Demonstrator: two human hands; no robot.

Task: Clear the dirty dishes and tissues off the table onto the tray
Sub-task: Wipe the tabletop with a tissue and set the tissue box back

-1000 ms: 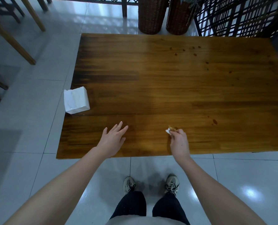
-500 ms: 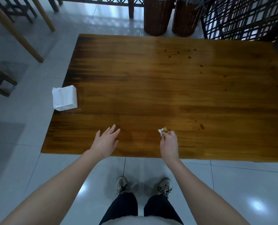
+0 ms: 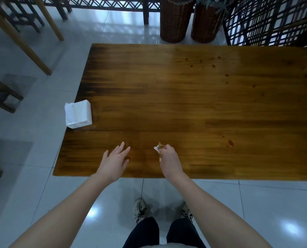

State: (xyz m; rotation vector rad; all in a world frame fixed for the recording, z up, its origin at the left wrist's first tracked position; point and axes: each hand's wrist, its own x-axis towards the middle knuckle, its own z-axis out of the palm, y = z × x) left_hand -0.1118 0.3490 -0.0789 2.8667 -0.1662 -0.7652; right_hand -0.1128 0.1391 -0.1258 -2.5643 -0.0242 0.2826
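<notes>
Edged leftward, the right hand (image 3: 169,158) pinches a crumpled white tissue (image 3: 156,148) near the front edge of the brown wooden table (image 3: 185,104); the left hand (image 3: 113,162) is relaxed, fingers straight.

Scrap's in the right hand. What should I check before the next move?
1. Right hand pinches the scrap: ok.
2. Left hand free, fingers straight above the table: ok.
3. Tray located: not ok; no tray shows in this view.
4. Path off the near edge free of objects: ok; only floor and shoes below.
5. Tissue pack safely placed: not ok; it overhangs the table's left edge.
6. Table wiped: not ok; dark drops at the right and more at the far side.
</notes>
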